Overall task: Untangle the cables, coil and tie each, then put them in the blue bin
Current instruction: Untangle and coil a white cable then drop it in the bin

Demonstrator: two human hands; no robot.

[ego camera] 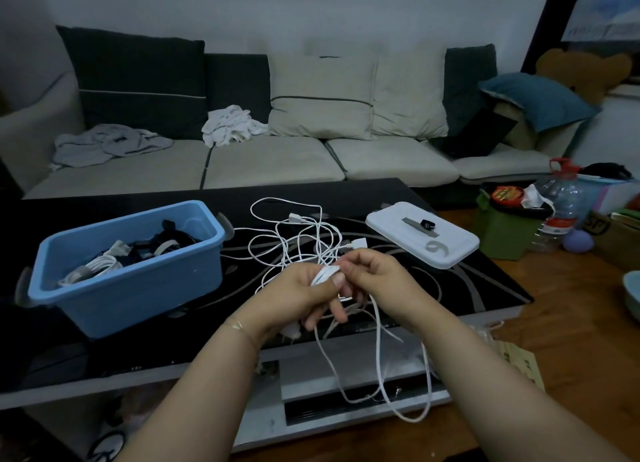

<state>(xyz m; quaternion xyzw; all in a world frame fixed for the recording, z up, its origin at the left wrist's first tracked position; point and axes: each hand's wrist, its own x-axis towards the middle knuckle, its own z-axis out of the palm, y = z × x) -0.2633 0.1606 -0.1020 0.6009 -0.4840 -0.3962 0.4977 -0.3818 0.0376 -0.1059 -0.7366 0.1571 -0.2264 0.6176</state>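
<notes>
A tangle of white cables point(294, 240) lies on the black glass table point(467, 281), with loops hanging over the front edge. My left hand point(301, 295) grips a small bundle of folded white cable point(323, 275), thumb on top. My right hand point(372, 278) pinches the same cable just right of that bundle. A white USB plug point(358, 243) sticks up behind my right hand. At the left stands the blue bin point(138, 288), holding coiled white and dark cables point(104, 264).
A white lid point(391, 231) with grey tie strips and a small black item lies at the table's right. Behind the table is a sofa point(277, 164) with cushions and clothes. Bottles, boxes and a green container point(505, 233) crowd the floor at right.
</notes>
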